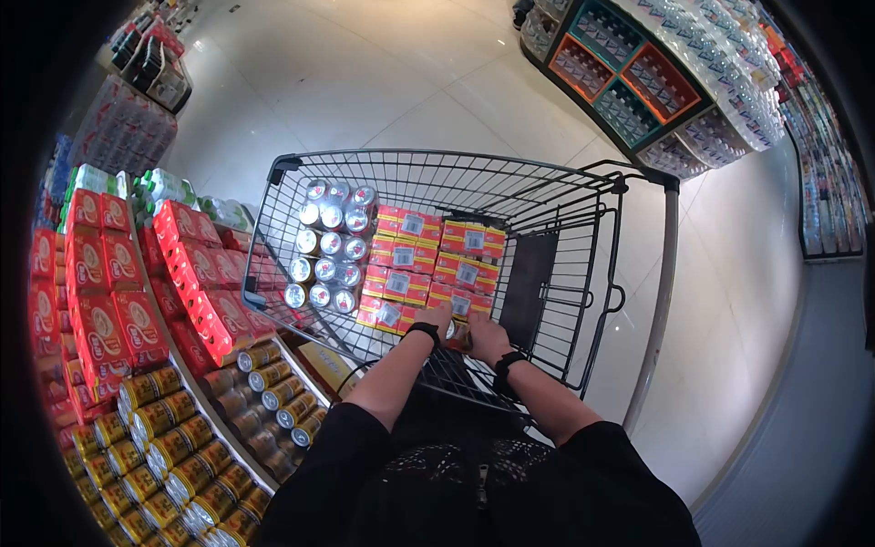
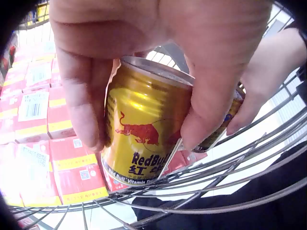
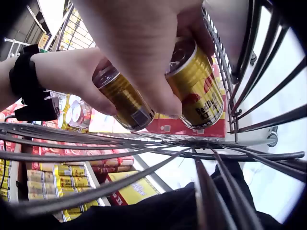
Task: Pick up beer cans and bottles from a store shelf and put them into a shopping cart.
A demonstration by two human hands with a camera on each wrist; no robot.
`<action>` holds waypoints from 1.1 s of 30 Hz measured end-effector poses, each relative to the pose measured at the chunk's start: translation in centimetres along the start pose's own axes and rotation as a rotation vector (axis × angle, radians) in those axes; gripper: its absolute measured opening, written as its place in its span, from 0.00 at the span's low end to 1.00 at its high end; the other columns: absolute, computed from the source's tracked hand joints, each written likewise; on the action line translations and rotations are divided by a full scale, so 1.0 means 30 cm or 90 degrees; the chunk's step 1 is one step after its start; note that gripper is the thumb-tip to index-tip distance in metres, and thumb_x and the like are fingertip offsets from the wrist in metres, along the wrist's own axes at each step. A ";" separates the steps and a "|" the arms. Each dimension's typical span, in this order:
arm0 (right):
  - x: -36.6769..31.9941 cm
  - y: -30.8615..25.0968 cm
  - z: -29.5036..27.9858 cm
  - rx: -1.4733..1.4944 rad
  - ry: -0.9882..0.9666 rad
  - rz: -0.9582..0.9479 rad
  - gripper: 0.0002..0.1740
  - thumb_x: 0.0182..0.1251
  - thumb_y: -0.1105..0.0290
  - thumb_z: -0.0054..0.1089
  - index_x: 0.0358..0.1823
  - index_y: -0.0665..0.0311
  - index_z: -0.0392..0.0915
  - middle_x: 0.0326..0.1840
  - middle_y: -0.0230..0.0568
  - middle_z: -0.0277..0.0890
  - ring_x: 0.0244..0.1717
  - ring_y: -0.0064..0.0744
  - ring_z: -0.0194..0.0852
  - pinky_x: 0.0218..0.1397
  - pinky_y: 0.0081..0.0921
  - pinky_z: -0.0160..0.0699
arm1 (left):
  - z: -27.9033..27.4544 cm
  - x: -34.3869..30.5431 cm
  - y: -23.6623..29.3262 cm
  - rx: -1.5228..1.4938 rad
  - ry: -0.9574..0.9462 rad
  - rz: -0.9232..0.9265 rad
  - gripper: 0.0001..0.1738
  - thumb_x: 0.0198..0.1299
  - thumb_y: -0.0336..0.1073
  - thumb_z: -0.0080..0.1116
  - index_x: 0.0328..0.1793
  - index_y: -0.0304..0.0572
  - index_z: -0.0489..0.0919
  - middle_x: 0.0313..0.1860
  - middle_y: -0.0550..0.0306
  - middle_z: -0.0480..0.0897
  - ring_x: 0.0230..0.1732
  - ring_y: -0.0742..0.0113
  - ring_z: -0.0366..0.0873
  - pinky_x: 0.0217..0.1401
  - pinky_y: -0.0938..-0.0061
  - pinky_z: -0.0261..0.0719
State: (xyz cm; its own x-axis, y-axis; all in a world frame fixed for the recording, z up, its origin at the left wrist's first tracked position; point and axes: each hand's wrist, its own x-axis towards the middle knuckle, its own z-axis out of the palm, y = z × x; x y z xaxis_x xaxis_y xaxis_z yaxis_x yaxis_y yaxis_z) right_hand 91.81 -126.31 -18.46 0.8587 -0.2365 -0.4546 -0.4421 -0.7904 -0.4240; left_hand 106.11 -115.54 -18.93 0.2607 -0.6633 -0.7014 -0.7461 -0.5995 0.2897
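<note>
My left hand (image 1: 436, 319) grips a gold Red Bull can (image 2: 144, 129), thumb and fingers on either side near its top. The bull logo faces the left wrist camera. Just beside it, my right hand (image 1: 489, 340) holds a second gold Red Bull can (image 3: 204, 91) by its upper part. Both cans stand roughly upright, slightly tilted, at the near side of the black wire shopping cart (image 1: 410, 157). Red-and-yellow boxes (image 1: 398, 283) with white barcode labels are stacked in rows right beyond the hands, and red packaging shows under the cans.
Shrink-wrapped cans (image 1: 330, 244) fill the cart's left end. Left of the cart, a display holds red cartons (image 1: 109, 319) and rows of gold cans (image 1: 164, 428). A rack of bottled water (image 1: 629, 82) stands at the far right. The cart's wire rim runs close below both wrists.
</note>
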 end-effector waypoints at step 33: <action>0.062 0.098 0.013 -0.038 -0.296 0.124 0.23 0.54 0.51 0.64 0.47 0.57 0.84 0.48 0.50 0.84 0.54 0.48 0.81 0.63 0.53 0.57 | 0.018 0.028 0.043 -0.171 -0.145 0.139 0.33 0.51 0.40 0.70 0.62 0.35 0.72 0.54 0.37 0.83 0.56 0.42 0.82 0.58 0.57 0.80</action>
State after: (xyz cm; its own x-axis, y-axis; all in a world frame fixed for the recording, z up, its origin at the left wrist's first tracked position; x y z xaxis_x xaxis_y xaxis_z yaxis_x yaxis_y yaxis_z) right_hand 92.01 -128.87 -20.87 0.5493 -0.1169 -0.8274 -0.5552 -0.7910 -0.2568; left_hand 105.01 -116.63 -19.49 -0.0510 -0.6896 -0.7224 -0.5751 -0.5711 0.5858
